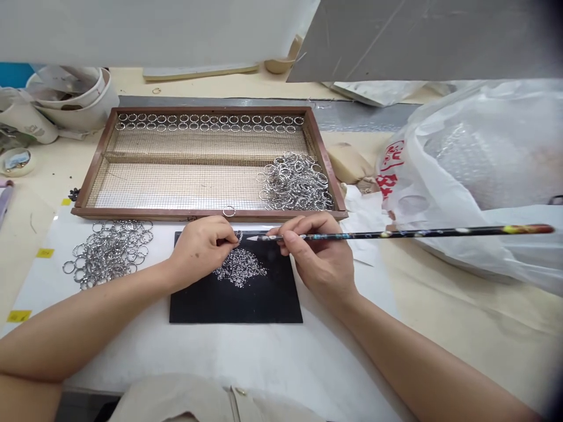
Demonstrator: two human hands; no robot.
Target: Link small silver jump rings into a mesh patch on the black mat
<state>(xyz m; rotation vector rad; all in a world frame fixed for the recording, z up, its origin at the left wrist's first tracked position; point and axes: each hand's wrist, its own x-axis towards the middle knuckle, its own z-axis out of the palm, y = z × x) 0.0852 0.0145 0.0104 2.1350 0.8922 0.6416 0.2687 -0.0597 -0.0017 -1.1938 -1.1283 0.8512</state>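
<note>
On the white table top (272, 357) lies a black mat (264, 302) with a small heap of tiny shiny stones (241, 268) on it. Both hands rest at the far edge of the mat. The left hand (200, 249) is curled, and its fingertips pinch a small silver ring (238, 237) just above the heap. The right hand (319, 252) is closed around a long thin pen stick (396, 234), held like a pencil. The white tip of the stick points at the ring and nearly touches it. The long end of the stick pokes far out to the right, over a big white plastic bag (479, 170).

Just behind the hands sits a wooden tray (94, 176) with a wire mesh floor. A neat row of rings (206, 122) lines its far side, and a messy pile of rings (294, 181) fills its right corner. One loose ring (229, 211) sits on the tray's near rim. Another pile of rings (109, 251) lies on the table left of the mat. White bowls (74, 97) stand in the far left corner.
</note>
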